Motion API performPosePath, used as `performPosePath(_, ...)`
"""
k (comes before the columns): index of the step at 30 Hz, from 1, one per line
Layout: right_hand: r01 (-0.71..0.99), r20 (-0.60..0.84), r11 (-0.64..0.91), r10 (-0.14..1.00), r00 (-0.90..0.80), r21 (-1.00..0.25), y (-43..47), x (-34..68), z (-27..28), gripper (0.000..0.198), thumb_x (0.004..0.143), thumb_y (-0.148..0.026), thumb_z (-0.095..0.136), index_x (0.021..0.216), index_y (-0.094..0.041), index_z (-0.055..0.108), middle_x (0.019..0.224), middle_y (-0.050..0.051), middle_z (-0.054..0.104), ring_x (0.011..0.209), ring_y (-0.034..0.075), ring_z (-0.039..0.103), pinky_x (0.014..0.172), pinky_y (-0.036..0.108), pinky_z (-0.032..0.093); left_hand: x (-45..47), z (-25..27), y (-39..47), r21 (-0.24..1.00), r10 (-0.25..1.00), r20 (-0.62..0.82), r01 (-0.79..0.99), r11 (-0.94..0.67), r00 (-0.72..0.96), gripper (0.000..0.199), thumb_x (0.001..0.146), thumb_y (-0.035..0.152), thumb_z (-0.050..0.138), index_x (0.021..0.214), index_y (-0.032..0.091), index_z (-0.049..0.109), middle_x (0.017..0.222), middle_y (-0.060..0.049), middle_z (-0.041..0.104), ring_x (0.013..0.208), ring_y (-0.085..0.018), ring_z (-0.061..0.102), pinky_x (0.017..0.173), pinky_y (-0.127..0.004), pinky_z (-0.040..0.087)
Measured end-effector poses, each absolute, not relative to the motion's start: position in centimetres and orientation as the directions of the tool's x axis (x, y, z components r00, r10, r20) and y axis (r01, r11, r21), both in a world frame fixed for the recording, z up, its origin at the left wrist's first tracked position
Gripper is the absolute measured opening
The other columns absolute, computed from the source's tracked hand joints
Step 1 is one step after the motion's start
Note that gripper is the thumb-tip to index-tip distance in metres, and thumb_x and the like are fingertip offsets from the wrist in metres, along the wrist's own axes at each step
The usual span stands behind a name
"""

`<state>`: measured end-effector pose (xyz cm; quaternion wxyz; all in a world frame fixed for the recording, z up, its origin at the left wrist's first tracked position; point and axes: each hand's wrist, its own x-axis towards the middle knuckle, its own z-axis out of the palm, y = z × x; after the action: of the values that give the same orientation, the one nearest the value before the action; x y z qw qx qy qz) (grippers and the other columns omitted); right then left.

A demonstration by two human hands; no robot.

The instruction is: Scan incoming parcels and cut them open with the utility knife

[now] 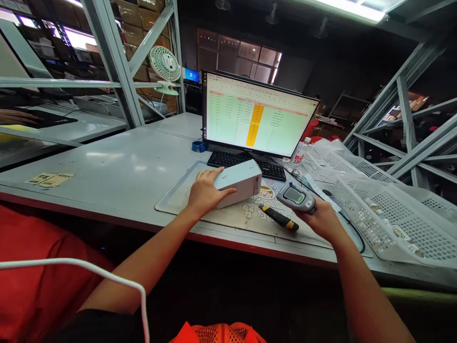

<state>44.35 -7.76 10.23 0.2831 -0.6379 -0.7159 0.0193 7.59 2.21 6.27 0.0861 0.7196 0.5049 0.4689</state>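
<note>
A white box (238,182) rests on the printed desk mat (228,220), in front of the keyboard. My left hand (206,194) grips its left end, thumb on the near side and fingers over the top. In my right hand (323,216) is a grey handheld barcode scanner (296,197), its small lit display facing up and its head pointing left toward the box. Between the two hands a black and yellow utility knife (278,217) lies on the mat. The fingers under the scanner are mostly hidden.
Behind the box stand a keyboard (273,170) and a monitor (259,114) showing a spreadsheet. White perforated baskets (403,209) fill the right side, near a plastic bottle (302,151). Blue tape (198,146) sits left of the monitor. Metal frame posts (110,62) rise at left.
</note>
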Motion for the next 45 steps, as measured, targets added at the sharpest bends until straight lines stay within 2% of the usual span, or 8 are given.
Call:
performPosePath(7, 0.914, 0.338, 0.220, 0.936, -0.099, -0.341, -9.9, 42.5, 10.1, 0.019, 0.083, -0.043, 0.071, 0.098, -0.031, 0.074, 0.083, 0.005, 0.075, 0.079, 0.031, 0.071, 0.070, 0.039, 0.054, 8.3, 7.6, 4.0, 0.551, 0.868, 0.465, 0.711, -0.437, 0.172, 0.078, 0.073, 0.065, 0.090, 0.137, 0.024, 0.073, 0.137, -0.018, 0.066, 0.130, -0.048, 0.054, 0.110, -0.061, 0.049)
performPosePath(13, 0.969, 0.253, -0.102, 0.954, 0.159, -0.226, -3.4, 45.0, 7.0, 0.033, 0.091, -0.043, 0.066, 0.119, -0.027, 0.072, 0.103, 0.009, 0.078, 0.101, 0.034, 0.073, 0.082, 0.038, 0.052, 6.8, 5.5, 3.1, 0.690, 0.829, 0.552, 0.507, -0.517, 0.094, 0.092, 0.078, 0.054, 0.086, 0.157, 0.027, 0.049, 0.154, -0.014, 0.055, 0.142, -0.040, 0.052, 0.120, -0.056, 0.043)
performPosePath(17, 0.946, 0.156, -0.273, 0.941, 0.301, -0.177, 1.2, 45.9, 4.8, 0.045, 0.099, -0.036, 0.057, 0.139, -0.017, 0.063, 0.127, 0.016, 0.074, 0.119, 0.033, 0.070, 0.092, 0.038, 0.051, 6.0, 2.6, 2.4, 0.889, 0.949, 0.303, 0.333, -0.313, 0.084, 0.110, 0.072, 0.055, 0.089, 0.162, 0.025, 0.033, 0.151, -0.018, 0.060, 0.134, -0.039, 0.062, 0.112, -0.054, 0.051)
performPosePath(21, 0.927, 0.134, -0.344, 0.922, 0.363, -0.151, 3.4, 46.0, 3.1, 0.059, 0.097, -0.034, 0.060, 0.150, -0.009, 0.053, 0.136, 0.024, 0.068, 0.126, 0.035, 0.067, 0.099, 0.041, 0.050, 4.7, 2.1, 3.5, 0.909, 0.972, 0.183, 0.351, -0.224, 0.146, 0.104, 0.068, 0.059, 0.090, 0.154, 0.023, 0.043, 0.138, -0.018, 0.070, 0.126, -0.041, 0.068, 0.107, -0.054, 0.055)
performPosePath(30, 0.936, 0.326, -0.236, 0.891, 0.315, -0.260, 9.2, 42.8, 8.0, 0.051, 0.105, -0.037, 0.045, 0.144, -0.009, 0.062, 0.132, 0.024, 0.070, 0.125, 0.036, 0.066, 0.105, 0.045, 0.050, -0.3, 0.3, 8.7, 0.910, 0.963, 0.264, 0.319, -0.265, 0.045, 0.101, 0.069, 0.062, 0.087, 0.152, 0.022, 0.047, 0.145, -0.018, 0.066, 0.133, -0.041, 0.064, 0.112, -0.056, 0.054)
performPosePath(34, 0.958, 0.318, -0.121, 0.926, 0.203, -0.260, 13.5, 38.4, 5.6, 0.054, 0.106, -0.034, 0.048, 0.156, -0.013, 0.052, 0.152, 0.020, 0.059, 0.139, 0.031, 0.055, 0.117, 0.040, 0.042, -0.5, -1.0, 8.9, 0.921, 0.974, 0.219, 0.316, -0.228, 0.064, 0.104, 0.071, 0.062, 0.087, 0.156, 0.020, 0.044, 0.147, -0.019, 0.064, 0.136, -0.041, 0.063, 0.113, -0.054, 0.055)
performPosePath(39, 0.963, 0.263, -0.119, 0.947, 0.183, -0.241, 14.9, 37.1, 1.2, 0.068, 0.105, -0.041, 0.055, 0.166, -0.014, 0.039, 0.175, 0.020, 0.031, 0.161, 0.037, 0.025, 0.128, 0.055, 0.026, -0.5, -1.1, 8.9, 0.910, 0.981, 0.184, 0.367, -0.193, 0.059, 0.104, 0.074, 0.066, 0.085, 0.158, 0.021, 0.042, 0.147, -0.018, 0.065, 0.137, -0.043, 0.061, 0.116, -0.058, 0.052)
performPosePath(45, 0.972, 0.200, -0.090, 0.971, 0.135, -0.218, 15.1, 37.8, 0.5, 0.058, 0.109, -0.044, 0.048, 0.160, -0.017, 0.052, 0.180, 0.015, 0.020, 0.166, 0.039, 0.011, 0.130, 0.063, 0.015, -0.3, -1.3, 9.0, 0.909, 0.967, 0.248, 0.332, -0.251, 0.052, 0.093, 0.076, 0.062, 0.084, 0.151, 0.022, 0.048, 0.145, -0.016, 0.066, 0.139, -0.040, 0.061, 0.115, -0.053, 0.054)
